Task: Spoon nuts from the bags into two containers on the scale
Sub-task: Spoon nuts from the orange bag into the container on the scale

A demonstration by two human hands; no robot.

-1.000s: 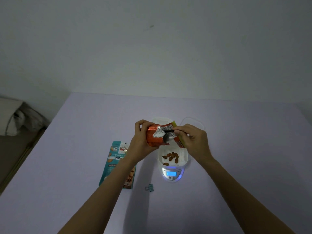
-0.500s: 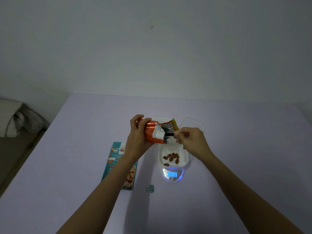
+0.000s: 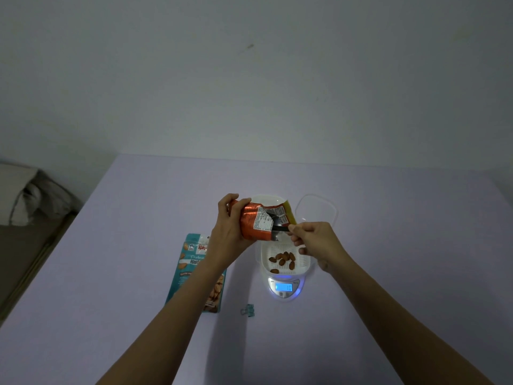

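Observation:
My left hand [image 3: 229,232] grips an orange foil nut bag [image 3: 254,222], tilted with its open mouth to the right, above the scale. My right hand [image 3: 311,240] pinches the dark handle of a spoon [image 3: 279,228] whose bowl is pushed into the bag's mouth. Below them a white perforated container [image 3: 304,266] holding several almonds [image 3: 283,259] sits on a small white scale [image 3: 283,289] with a lit blue display. A second white container [image 3: 268,198] shows behind the bag, mostly hidden.
A teal almond bag [image 3: 194,270] lies flat on the lilac table [image 3: 138,273] under my left forearm. A small teal binder clip [image 3: 248,310] lies in front of the scale. A clear plastic lid [image 3: 317,208] lies behind my right hand. A bed edge [image 3: 27,218] is at far left.
The spoon bowl, outside the bag's mouth a second ago, has gone into the bag. My left hand has tilted the bag further, and my right hand has drawn slightly right.

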